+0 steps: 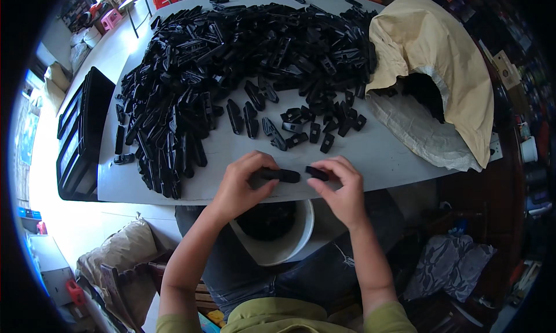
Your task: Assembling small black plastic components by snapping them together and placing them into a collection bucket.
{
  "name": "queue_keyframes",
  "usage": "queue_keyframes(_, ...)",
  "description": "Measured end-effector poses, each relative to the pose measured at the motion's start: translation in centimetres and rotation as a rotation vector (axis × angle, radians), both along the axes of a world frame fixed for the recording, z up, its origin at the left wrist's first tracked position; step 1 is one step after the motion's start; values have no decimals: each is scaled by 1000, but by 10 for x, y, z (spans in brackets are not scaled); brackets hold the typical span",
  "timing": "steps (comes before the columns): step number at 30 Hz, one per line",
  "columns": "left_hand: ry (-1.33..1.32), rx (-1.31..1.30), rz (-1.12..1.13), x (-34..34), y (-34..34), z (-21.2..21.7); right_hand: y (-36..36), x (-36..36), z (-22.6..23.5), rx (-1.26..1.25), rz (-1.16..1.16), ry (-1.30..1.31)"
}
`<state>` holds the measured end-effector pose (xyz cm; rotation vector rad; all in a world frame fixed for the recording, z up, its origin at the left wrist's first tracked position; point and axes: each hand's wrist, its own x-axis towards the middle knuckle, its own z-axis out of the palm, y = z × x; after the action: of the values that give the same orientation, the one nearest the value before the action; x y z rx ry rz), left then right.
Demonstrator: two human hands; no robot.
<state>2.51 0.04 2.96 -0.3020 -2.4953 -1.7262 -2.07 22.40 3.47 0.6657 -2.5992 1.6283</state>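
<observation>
Between the fingers of my left hand is a long black plastic part, its rounded end pointing right. My right hand pinches a small black plastic piece by its right end. A narrow gap separates the two parts, just above the table's near edge. Beyond my hands lie several small black block-like pieces with holes. Several long black parts rest beside them. Behind these spreads a large heap of long black parts.
The heap covers much of the grey table. At the right an open tan sack lies with black contents showing. A white bucket holding dark contents stands between my legs. Left of the table is a black crate.
</observation>
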Motion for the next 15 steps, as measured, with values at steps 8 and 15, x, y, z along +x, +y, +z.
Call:
queue_keyframes(8,18,-226,29,0,-6,3,-8,-1,-9,167,153,204)
queue_keyframes(15,57,-170,-72,-8,-8,-1,-12,-9,-15,164,271,321)
